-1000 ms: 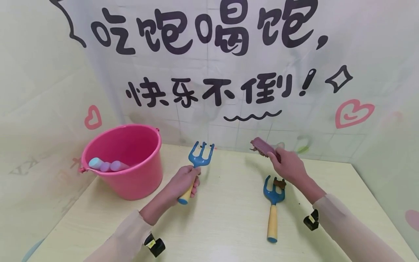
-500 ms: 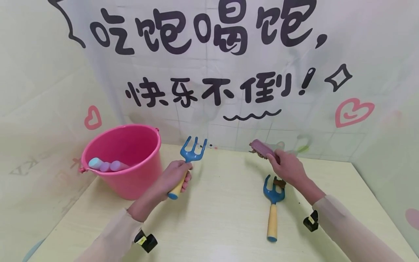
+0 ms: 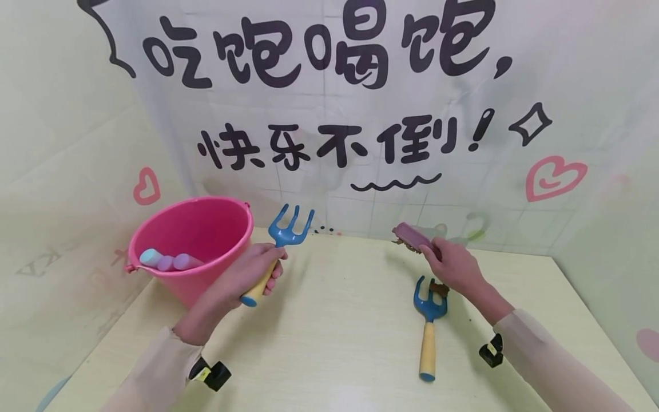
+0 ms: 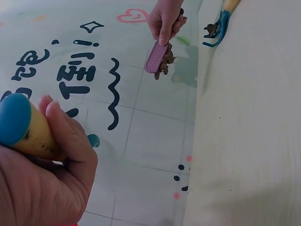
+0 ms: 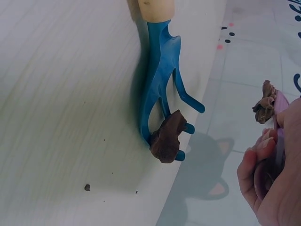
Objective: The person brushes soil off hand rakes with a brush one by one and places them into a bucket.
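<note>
Raised in front of the pink bucket, my left hand [image 3: 255, 268] grips the wooden handle of a blue three-pronged garden fork [image 3: 289, 233], tines up. In the left wrist view its handle end [image 4: 16, 120] sticks out of the curled fingers. My right hand [image 3: 453, 262] holds a purple brush [image 3: 412, 234] by its handle above the table, near the back wall. Brown clumps [image 5: 265, 102] cling to the brush's bristle side. Below that hand, a second garden fork [image 3: 428, 329] lies on the table, a brown lump [image 5: 168, 137] caught on its tines.
The pink bucket [image 3: 216, 280] stands at the left, with pastel foam-like tubes [image 3: 182, 261] inside. Small dark crumbs [image 5: 87, 187] dot the pale table [image 3: 340, 332]. A printed sheet with black lettering [image 3: 342, 189] covers the back wall.
My left hand has moved left and slightly up with its garden fork, now overlapping the bucket in the head view. The right hand and brush have stayed nearly still.
</note>
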Demonstrator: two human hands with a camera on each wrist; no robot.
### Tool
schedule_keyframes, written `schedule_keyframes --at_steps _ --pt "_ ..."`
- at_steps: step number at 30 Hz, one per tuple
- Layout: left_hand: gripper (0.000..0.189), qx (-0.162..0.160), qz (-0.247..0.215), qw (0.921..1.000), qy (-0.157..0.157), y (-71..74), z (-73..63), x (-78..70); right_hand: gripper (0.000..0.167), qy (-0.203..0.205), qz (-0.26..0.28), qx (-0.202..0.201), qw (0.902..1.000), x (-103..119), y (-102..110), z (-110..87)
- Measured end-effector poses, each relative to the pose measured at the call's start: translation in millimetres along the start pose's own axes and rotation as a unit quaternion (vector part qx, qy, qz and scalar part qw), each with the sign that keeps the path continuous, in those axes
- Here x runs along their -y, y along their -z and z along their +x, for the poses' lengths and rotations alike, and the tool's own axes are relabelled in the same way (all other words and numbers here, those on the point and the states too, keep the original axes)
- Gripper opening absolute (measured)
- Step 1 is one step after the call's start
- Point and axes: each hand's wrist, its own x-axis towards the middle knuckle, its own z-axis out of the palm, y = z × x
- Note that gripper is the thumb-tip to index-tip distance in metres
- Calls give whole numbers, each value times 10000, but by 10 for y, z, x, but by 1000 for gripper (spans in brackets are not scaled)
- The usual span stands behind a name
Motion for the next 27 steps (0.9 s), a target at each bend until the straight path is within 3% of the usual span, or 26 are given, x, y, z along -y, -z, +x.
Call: schedule_keyframes --at_steps 11,20,27 --pt "32 21 292 9994 -189 191 -144 -132 26 217 -106 80 9997 -36 -13 8" --pt "36 138 -218 9997 -15 325 -210 -158 27 186 -3 217 9996 -62 9 -1" --pt "36 96 -65 9999 -64 483 -247 -186 25 187 82 331 9992 -59 10 -11"
